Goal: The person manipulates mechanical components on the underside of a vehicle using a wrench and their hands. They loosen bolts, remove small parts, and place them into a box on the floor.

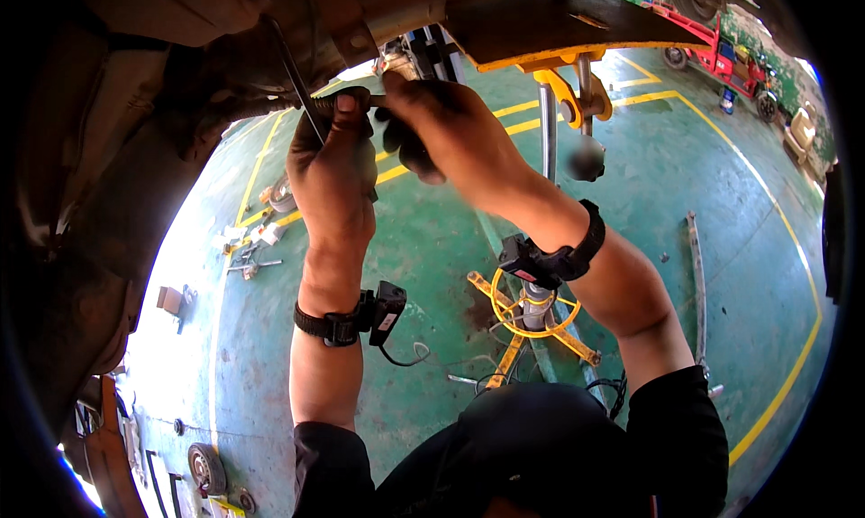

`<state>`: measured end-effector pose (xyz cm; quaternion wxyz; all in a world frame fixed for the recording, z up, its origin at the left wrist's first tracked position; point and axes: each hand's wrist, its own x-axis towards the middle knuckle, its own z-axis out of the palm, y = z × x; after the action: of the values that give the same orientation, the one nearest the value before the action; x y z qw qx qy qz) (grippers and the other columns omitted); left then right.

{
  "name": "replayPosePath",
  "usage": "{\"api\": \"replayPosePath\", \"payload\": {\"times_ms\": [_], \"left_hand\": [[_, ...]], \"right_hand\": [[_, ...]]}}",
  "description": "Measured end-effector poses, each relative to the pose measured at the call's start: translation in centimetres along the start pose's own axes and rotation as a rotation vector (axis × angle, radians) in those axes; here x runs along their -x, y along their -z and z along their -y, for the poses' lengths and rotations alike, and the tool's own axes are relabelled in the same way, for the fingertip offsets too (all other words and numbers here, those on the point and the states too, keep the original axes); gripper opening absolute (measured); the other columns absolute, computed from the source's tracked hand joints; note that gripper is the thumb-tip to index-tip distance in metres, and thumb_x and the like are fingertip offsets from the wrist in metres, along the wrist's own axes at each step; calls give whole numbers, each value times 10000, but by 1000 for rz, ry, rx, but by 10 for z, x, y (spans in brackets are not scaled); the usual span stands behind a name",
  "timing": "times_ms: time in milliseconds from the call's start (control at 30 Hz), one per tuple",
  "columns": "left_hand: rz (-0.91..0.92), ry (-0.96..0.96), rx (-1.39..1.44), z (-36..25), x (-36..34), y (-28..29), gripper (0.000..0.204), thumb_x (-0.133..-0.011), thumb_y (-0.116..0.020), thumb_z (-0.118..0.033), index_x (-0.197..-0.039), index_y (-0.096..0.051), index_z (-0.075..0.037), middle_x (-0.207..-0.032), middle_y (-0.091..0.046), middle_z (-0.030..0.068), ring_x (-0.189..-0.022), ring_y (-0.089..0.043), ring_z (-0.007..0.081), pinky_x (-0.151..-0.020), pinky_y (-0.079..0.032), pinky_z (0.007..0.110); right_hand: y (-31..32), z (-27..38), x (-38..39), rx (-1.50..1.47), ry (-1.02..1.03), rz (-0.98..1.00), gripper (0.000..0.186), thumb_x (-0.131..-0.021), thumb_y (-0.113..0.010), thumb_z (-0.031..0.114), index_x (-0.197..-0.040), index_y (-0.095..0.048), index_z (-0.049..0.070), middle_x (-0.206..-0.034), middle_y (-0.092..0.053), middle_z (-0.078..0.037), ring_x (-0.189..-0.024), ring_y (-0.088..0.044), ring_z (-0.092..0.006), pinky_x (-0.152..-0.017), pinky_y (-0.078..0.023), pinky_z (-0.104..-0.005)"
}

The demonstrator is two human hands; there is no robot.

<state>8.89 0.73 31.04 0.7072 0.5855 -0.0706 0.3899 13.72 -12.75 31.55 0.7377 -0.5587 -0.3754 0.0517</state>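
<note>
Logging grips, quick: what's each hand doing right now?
Left hand: closed on a slim metal rod.
Right hand: curled closed; anything held can't be told.

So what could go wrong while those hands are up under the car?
The small piece between the left hand and right hand might slip and drop. The thin cable dangling by the left wrist could snag on something. And somebody might trip over the yellow legs or the long metal bar on the floor.
</note>
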Motion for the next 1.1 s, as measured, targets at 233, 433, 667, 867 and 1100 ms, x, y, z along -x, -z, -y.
{"api": "replayPosePath", "payload": {"times_ms": [233,433,667,867,1100], "left_hand": [[29,-4,-16,2,-3,1,258,-986,-606,-271,-1055,-675,-32,-660,-555,-46,-458,-361,17,-405,-233,202],[40,-8,-43,0,-4,-1,252,-989,-602,-275,-1038,-675,-39,-667,-569,-39,-457,-367,18,-407,-246,192],[34,1,-31,1,-4,0,232,-988,-604,-259,-1020,-676,-41,-671,-570,-35,-459,-365,18,-406,-237,197],[32,-8,-19,2,-4,2,235,-984,-608,-256,-1028,-680,-36,-689,-583,-31,-456,-358,22,-406,-230,202],[29,15,-44,-1,-2,1,227,-986,-605,-248,-1033,-671,-37,-680,-572,-33,-447,-353,20,-396,-227,202]], "right_hand": [[-5,2,3,-6,161,-39,282,-972,-596,268,-841,-592,18,-613,-504,4,-519,-455,-78,-467,-335,-258],[0,-8,-4,39,187,2,227,-984,-573,230,-918,-596,14,-625,-497,4,-501,-438,-78,-458,-322,-243],[3,7,3,-175,-81,71,166,-977,-567,188,-964,-585,23,-652,-504,-6,-473,-383,-70,-439,-279,-259],[2,11,8,-118,-26,122,126,-953,-600,145,-1000,-580,29,-646,-495,0,-499,-402,-68,-446,-290,-242],[-3,13,8,-187,-57,28,163,-848,-596,-18,-1008,-570,1,-737,-553,-45,-542,-468,-101,-461,-367,-282]]}}
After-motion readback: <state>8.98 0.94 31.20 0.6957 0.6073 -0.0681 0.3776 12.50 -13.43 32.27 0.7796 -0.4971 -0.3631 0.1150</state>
